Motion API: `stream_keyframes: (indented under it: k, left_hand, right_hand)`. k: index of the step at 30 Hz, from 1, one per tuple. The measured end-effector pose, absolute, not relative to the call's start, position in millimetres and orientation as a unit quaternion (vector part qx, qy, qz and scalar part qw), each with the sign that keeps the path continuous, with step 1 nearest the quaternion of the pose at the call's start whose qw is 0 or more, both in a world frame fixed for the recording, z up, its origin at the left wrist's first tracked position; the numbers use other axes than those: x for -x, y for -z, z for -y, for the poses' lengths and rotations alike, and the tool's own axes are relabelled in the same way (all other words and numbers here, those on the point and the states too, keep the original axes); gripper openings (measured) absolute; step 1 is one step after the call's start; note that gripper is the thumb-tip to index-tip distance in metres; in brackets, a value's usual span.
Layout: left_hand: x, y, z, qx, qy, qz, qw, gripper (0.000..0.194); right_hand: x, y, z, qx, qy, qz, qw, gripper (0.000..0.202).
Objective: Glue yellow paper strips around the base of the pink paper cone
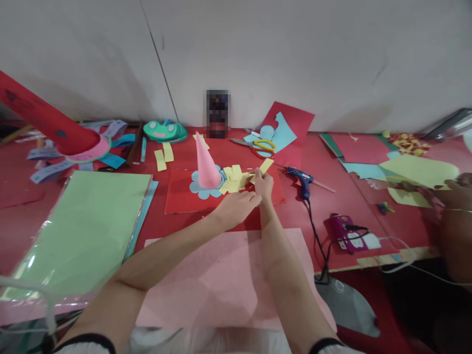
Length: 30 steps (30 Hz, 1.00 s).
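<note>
Red paper tube (79,130): at the far left, tilted, its lower end ringed by a pink band with blue and purple strips.
Green sheets (92,226): in a clear plastic cover, flat on the table.
Frog faces (160,131): a stack near the wall, with two loose slips (160,161) just in front.
Pink cone (207,169): stands, leaning a little, on a blue paper flower (195,188) that lies on a red board (177,200).
Yellow pieces (232,178): a cluster on the board, at the flower's right side; adding to this cluster looks like the step in hand.
Left hand (238,209): reaches across to the right wrist, fingers close together; I cannot tell whether they hold anything.
Right hand (264,184): over the board's right part, thumb and forefinger seemingly pinching a yellow slip (267,165). The next move seems to call for a light pinch and careful lining up, since thin paper bends easily.
Scissors (254,144): behind the hands, blades to the left.
Glue gun (304,182): beside the board, nozzle towards it, glue stick at the back.
Purple box (342,233): near the table edge, wires around it.
Co-worker's hand (459,191): far right, near a yellow sheet (420,169).
</note>
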State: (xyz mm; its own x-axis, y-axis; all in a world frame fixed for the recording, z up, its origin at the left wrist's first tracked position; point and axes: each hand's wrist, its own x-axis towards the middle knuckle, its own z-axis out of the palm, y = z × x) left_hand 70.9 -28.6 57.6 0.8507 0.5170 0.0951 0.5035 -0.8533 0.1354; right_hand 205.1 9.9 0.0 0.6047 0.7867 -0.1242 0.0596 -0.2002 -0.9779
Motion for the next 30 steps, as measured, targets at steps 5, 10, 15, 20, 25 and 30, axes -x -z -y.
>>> stream_keyframes:
  k: [5, 10, 15, 20, 25, 30]
  left_hand:
    - [-66.9, -55.1, 18.3, -0.922, -0.085, -0.366, 0.095, 0.017]
    - [-48.1, -26.4, 3.0, -0.855, -0.220, -0.446, 0.148, 0.013]
    - [-41.5, 4.0, -4.5, -0.838, -0.279, -0.441, 0.160, 0.031]
    - [-43.3, 12.5, 0.2, -0.860, -0.260, -0.413, 0.148, 0.035]
    - [-42.1, 10.8, 3.6, -0.848, -0.247, -0.446, 0.142, 0.031]
    - [-41.0, 10.6, 2.3, -0.844, -0.267, -0.437, 0.161, 0.030]
  right_hand:
    - [-212.4, 6.7, -10.8, 0.645, -0.387, 0.303, 0.585, 0.051]
    - [-219.5, 7.8, -2.1, 0.567, -0.408, 0.343, 0.628, 0.047]
    - [-217.1, 3.1, 0.7, 0.579, -0.406, 0.337, 0.622, 0.046]
    - [-217.9, 3.8, -2.2, 0.610, -0.385, 0.301, 0.624, 0.045]
    - [-218.3, 4.2, -0.6, 0.678, -0.303, 0.283, 0.607, 0.046]
    - [-211.9, -2.0, 4.5, 0.699, -0.230, 0.387, 0.556, 0.053]
